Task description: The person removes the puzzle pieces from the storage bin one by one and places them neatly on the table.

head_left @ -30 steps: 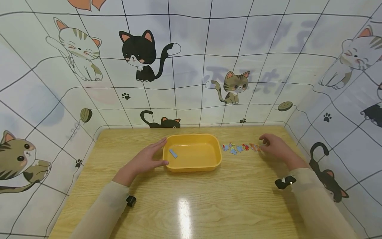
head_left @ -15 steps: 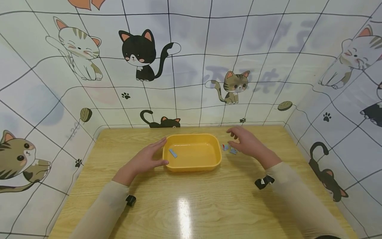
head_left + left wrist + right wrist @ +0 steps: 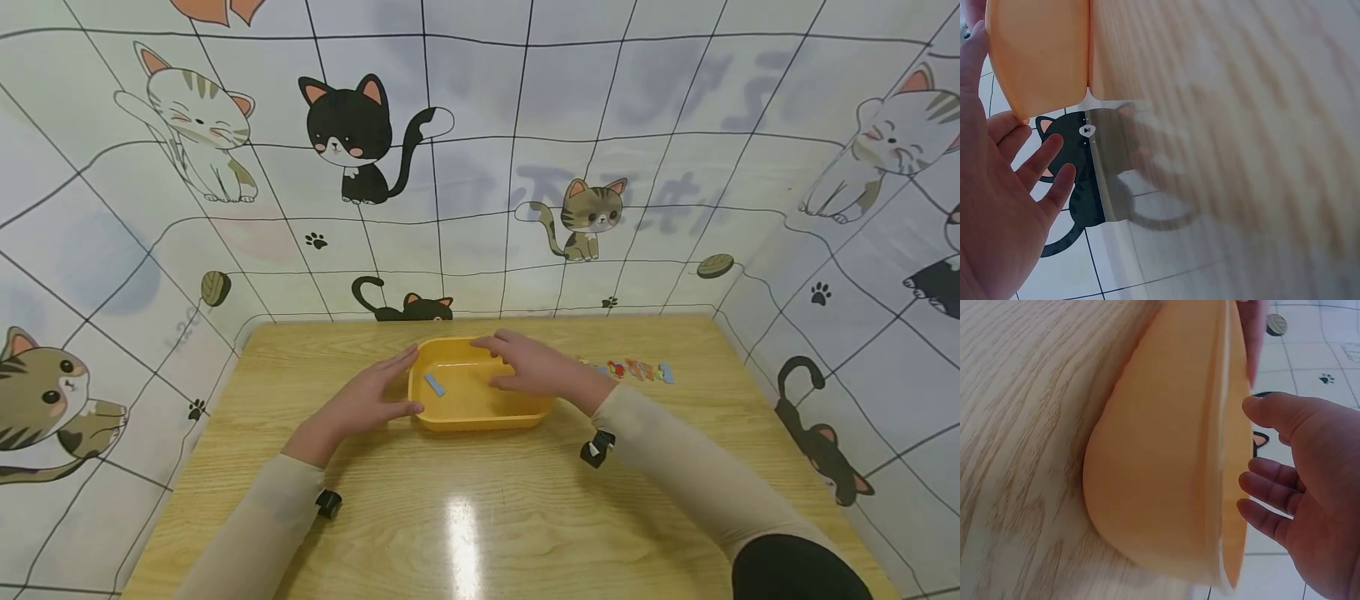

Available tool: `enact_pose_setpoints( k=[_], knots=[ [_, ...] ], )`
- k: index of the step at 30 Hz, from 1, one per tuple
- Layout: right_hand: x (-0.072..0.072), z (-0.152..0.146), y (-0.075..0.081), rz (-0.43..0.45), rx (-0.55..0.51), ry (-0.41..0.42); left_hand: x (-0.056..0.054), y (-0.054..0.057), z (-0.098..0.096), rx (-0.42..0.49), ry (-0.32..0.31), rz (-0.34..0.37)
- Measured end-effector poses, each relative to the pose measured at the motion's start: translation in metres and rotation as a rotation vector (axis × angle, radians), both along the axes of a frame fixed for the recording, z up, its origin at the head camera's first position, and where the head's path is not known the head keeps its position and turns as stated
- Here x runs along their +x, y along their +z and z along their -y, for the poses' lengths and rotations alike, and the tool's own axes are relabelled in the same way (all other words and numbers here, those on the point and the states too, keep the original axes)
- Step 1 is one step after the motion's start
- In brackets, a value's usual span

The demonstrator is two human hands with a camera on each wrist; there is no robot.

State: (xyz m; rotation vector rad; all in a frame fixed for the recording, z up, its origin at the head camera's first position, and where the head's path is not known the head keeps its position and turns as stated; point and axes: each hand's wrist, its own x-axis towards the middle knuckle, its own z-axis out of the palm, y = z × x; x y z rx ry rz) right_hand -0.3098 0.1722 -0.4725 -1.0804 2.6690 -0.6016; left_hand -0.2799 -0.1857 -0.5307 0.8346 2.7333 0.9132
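Observation:
A yellow rectangular plastic tray [image 3: 442,422] stands on the wooden table. My left hand [image 3: 358,408] touches its left end, with thumb and index finger spread along the rim; in the left wrist view the other fingers extend free. Inside the tray lies a small light-blue strip [image 3: 434,384]. My right hand [image 3: 536,367] is over the tray's right half, reaching across its right rim. In the right wrist view its thumb and fingers are apart, with nothing visible between them. It hides part of the tray's inside.
Right of the tray is a row of small flat coloured pieces, among them a red piece [image 3: 617,369], orange pieces [image 3: 639,369] and a blue piece [image 3: 665,372]. My right forearm partly hides the row's left end. Cat-patterned cloth [image 3: 480,183] encloses the table's back and sides.
My right hand has swept left from the row's right end to over the tray. The blue piece at that end is now uncovered. My left hand and the tray have stayed put.

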Motion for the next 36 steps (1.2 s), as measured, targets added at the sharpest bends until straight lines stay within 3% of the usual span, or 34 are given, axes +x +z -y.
enact_pose_setpoints(
  k=[9,19,29,36],
  knots=[
    [-0.010,0.044,-0.013,0.091,0.059,0.066,0.001,0.001,0.000,-0.004,0.006,0.008],
    [-0.026,0.080,-0.031,0.122,0.094,0.146,0.002,0.001,0.001,-0.005,-0.010,-0.004],
    [-0.032,0.094,-0.045,0.010,0.135,0.184,0.000,0.000,0.000,0.005,-0.022,-0.014],
    [-0.035,0.095,-0.045,0.080,0.100,0.161,-0.001,-0.001,0.001,0.000,-0.011,-0.007]
  ],
)
